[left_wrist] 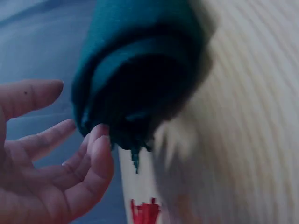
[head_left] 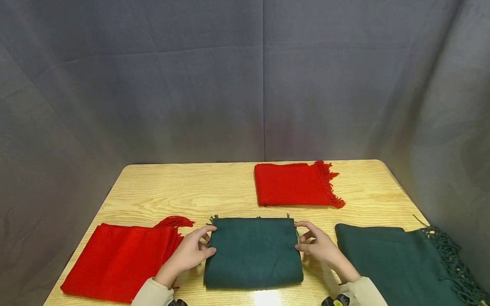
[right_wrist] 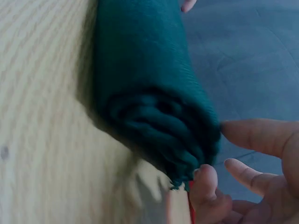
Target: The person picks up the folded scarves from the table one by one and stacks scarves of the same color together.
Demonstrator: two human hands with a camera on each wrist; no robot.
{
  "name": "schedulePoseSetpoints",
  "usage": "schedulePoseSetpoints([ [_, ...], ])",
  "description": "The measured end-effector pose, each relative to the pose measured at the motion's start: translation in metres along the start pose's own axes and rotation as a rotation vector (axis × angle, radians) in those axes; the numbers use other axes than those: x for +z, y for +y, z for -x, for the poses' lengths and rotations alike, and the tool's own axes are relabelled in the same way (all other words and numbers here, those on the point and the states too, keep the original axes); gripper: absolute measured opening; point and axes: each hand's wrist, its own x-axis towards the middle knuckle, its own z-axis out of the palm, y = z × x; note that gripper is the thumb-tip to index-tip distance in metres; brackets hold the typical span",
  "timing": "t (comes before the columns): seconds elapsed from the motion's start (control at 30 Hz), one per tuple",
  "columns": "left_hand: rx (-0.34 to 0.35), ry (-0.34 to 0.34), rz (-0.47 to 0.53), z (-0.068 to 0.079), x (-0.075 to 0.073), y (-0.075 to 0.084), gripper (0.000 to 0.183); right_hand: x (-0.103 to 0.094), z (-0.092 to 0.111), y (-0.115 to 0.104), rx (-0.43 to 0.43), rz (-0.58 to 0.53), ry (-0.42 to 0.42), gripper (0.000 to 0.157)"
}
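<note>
In the head view a dark green fringed scarf [head_left: 253, 253] lies folded at the front middle of the table, with fringe strands poking out along its far edge. Both wrist views show its ends as thick, rolled layers. At its left end is my left hand [head_left: 192, 250], thumb and forefinger spread along the side, fingers loosely bent. My right hand [head_left: 317, 243] mirrors it at the other end, fingertips right at the edge. Neither hand's fingers close round the cloth. The left fingertips [left_wrist: 100, 135] sit beside the layers' lower side, near the fringe.
A folded red scarf [head_left: 122, 259] lies at the left, its fringe close to my left hand. Another red scarf [head_left: 292, 185] is at the back right. A second green scarf [head_left: 390, 263] lies at the right, its fringe over the table's edge. Grey curtains [head_left: 191, 93] surround the table.
</note>
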Motion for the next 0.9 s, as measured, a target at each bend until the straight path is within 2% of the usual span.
schedulePoseSetpoints([
  [0.2, 0.025, 0.046, 0.037, 0.001, 0.004, 0.017, 0.045, -0.011, 0.007, -0.006, 0.014, 0.015, 0.014, 0.048],
  [0.3, 0.055, 0.066, 0.039, 0.003, 0.004, 0.036, 0.045, -0.017, 0.01, -0.009, 0.013, 0.022, 0.004, 0.045],
  [0.43, 0.085, 0.104, 0.05, 0.002, 0.006, 0.051, 0.041, -0.024, 0.015, -0.014, 0.031, 0.041, 0.0, 0.043],
  [0.5, 0.086, 0.102, 0.122, -0.001, 0.009, 0.05, 0.04, -0.027, 0.017, -0.016, 0.041, 0.05, 0.003, 0.041],
  [0.7, 0.031, 0.05, 0.397, -0.01, 0.021, 0.046, 0.039, -0.036, 0.022, -0.018, 0.079, 0.045, 0.036, 0.037],
  [0.9, 0.01, 0.023, 0.49, -0.015, 0.031, 0.054, 0.045, -0.048, 0.03, -0.015, 0.074, 0.065, 0.057, 0.035],
])
